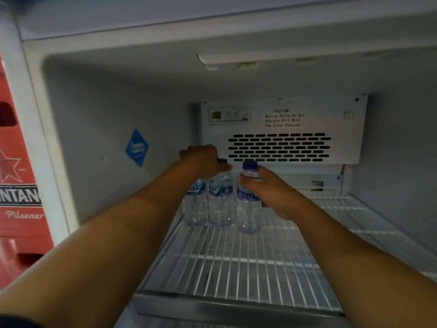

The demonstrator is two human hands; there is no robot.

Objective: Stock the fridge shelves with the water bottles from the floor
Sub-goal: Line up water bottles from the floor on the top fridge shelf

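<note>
White wire shelf (pixel 248 263) is seen inside the open fridge, with a vented rear panel (pixel 281 131) bearing a caution notice and a blue sticker (pixel 137 147) on the left wall. Three water bottles are stood upright in a row near the back left of the shelf, long axes vertical, caps upward. The left bottle (pixel 195 204) and middle bottle (pixel 221 204) are gripped together from above at the necks by the left hand (pixel 203 160), fingers closed. The right bottle (pixel 248 209), just beside the middle one, is clasped around its upper body by the right hand (pixel 267 188). A red crate (pixel 21 185) is noted outside, at left
</note>
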